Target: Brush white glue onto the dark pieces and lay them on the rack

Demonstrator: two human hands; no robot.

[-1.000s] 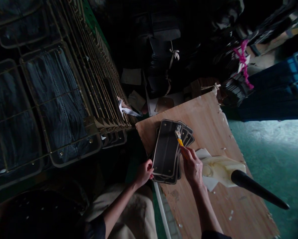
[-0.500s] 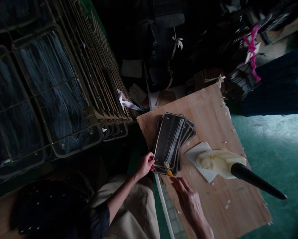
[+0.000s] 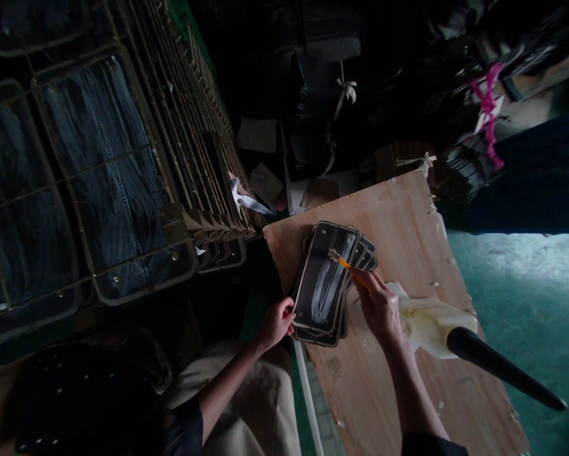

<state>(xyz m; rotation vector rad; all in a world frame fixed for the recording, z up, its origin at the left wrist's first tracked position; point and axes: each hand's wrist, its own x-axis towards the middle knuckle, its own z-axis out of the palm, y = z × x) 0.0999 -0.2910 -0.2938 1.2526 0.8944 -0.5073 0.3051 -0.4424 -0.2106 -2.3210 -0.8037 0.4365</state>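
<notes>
- Left hand (image 3: 275,326): thumb and fingers closed on the near-left corner of the top panel (image 3: 311,269). Likely there to stop it sliding under the brush, and clear of the wet area.
- Right hand (image 3: 380,308): fingers closed round the orange handle of the brush (image 3: 345,263). Bristles at the panel's upper middle, handle angled back near-right; keeps the knuckles off the coating, I'd guess.
- Panel: dark, pale-edged, on top of a fanned stack (image 3: 368,248) at the left part of the board. White streaks (image 3: 330,285) down its right half, left half bare. Fan probably keeps the lower edges easy to pick.
- Bottle (image 3: 436,322), black spout (image 3: 505,368) pointing near-right, sits on a white sheet (image 3: 397,290) right of the stack. Within reach; sheet may catch drips. Can't tell if upright.
- Board (image 3: 398,212): bare wood, chipped edges, white specks.
- Left: wire rack (image 3: 212,136) with streaked panels (image 3: 106,177).
- Far side: dark bundles, one tied with pale string (image 3: 348,92); pink tie (image 3: 488,104) farther right. Blue crate (image 3: 535,180) at right.
- Green floor (image 3: 526,272), light pooling at right. Rest of room dim.
</notes>
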